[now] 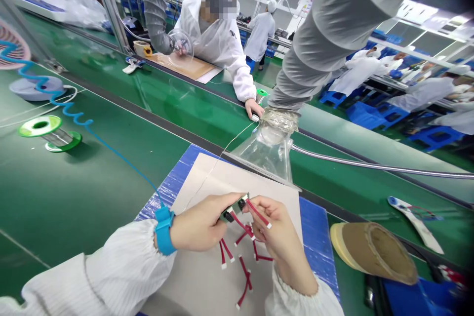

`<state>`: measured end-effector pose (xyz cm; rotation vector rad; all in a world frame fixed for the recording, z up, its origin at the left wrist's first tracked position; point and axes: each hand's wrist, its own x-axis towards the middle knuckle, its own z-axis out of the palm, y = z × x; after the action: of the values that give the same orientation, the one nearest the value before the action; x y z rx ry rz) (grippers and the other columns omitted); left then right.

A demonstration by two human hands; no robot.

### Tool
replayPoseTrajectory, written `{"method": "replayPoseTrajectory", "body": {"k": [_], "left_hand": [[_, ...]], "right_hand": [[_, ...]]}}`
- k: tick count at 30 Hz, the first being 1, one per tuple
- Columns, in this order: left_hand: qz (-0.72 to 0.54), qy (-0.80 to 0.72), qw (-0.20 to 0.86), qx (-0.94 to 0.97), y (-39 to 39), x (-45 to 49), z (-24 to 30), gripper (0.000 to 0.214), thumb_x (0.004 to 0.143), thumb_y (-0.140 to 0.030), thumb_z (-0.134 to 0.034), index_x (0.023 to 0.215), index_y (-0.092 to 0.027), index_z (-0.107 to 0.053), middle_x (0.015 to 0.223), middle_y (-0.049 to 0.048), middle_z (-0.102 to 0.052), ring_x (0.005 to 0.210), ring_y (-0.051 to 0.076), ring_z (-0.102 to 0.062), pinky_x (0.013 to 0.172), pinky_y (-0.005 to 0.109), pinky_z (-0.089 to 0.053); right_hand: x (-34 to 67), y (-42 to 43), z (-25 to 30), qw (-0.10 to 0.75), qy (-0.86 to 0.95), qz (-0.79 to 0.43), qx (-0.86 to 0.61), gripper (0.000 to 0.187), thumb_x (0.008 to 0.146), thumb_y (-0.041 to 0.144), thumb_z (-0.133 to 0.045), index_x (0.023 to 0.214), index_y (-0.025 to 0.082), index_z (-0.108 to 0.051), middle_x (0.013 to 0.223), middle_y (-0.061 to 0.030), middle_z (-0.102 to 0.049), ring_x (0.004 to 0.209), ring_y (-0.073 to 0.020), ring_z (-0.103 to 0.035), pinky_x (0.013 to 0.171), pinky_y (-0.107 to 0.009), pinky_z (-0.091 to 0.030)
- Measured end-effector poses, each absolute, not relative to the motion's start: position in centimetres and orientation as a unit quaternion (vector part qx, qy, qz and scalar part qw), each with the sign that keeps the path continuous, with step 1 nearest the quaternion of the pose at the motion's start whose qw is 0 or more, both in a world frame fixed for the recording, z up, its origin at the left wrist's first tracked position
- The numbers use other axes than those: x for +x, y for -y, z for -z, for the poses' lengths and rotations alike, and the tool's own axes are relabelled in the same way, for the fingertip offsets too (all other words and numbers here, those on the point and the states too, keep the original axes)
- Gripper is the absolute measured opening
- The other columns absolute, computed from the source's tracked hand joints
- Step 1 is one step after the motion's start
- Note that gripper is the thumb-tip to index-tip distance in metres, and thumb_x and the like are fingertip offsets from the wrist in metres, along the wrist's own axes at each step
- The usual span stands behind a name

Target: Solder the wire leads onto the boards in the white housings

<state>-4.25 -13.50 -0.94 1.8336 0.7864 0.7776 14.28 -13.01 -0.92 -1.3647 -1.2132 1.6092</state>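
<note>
A small green circuit board (237,207) with black and white parts is gripped in my left hand (198,222), thumb on top. My right hand (277,224) is at the board's right end, its fingers closed on a short red cable (259,213) with white end plugs. One end of that cable meets a white socket on the board; whether it is fully seated I cannot tell. Another red cable (239,220) hangs from the board's other socket. Below both hands, several loose red cables (243,276) lie on a pale cardboard sheet (200,281). A blue wrist strap (165,231) circles my left wrist.
A clear fume hood (264,153) on a grey duct (314,34) hangs beyond my hands. Solder spool (50,133) and coiled blue cord (74,113) are left; a tape roll (374,252) and white tool (414,224) right. A co-worker (218,44) sits across the bench.
</note>
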Motion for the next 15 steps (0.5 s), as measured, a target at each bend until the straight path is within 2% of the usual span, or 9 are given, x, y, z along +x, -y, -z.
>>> {"method": "replayPoseTrajectory", "body": {"k": [6,11,15], "left_hand": [[-0.301,-0.319,0.51,0.74,13.38,-4.2,0.4,0.063,0.065,0.004,-0.041,0.122,-0.018,-0.055,0.111,0.0047,-0.066,0.103,0.02,-0.062,0.096,0.033,-0.049],[-0.306,-0.344,0.522,0.718,13.31,-4.1,0.62,0.053,0.064,0.001,-0.042,0.112,-0.016,-0.057,0.1,0.0027,-0.065,0.103,0.02,-0.059,0.097,0.033,-0.048],[-0.318,-0.35,0.537,0.698,13.47,-3.96,1.14,0.059,0.064,0.0,-0.042,0.12,-0.017,-0.055,0.101,0.0029,-0.064,0.104,0.021,-0.059,0.095,0.033,-0.048]], "right_hand": [[14.19,12.94,0.72,0.335,0.458,-0.634,-0.526,0.057,0.058,0.071,-0.074,0.065,0.017,-0.058,0.037,0.0127,-0.023,0.035,-0.0018,-0.014,0.035,-0.019,-0.015],[13.66,13.09,1.22,0.344,0.459,-0.622,-0.533,0.055,0.06,0.07,-0.074,0.063,0.019,-0.054,0.04,0.0129,-0.022,0.036,-0.0021,-0.014,0.034,-0.018,-0.014],[13.66,13.16,1.41,0.348,0.465,-0.611,-0.537,0.053,0.062,0.068,-0.073,0.063,0.019,-0.055,0.041,0.0124,-0.021,0.037,-0.0029,-0.014,0.034,-0.019,-0.013]]}}
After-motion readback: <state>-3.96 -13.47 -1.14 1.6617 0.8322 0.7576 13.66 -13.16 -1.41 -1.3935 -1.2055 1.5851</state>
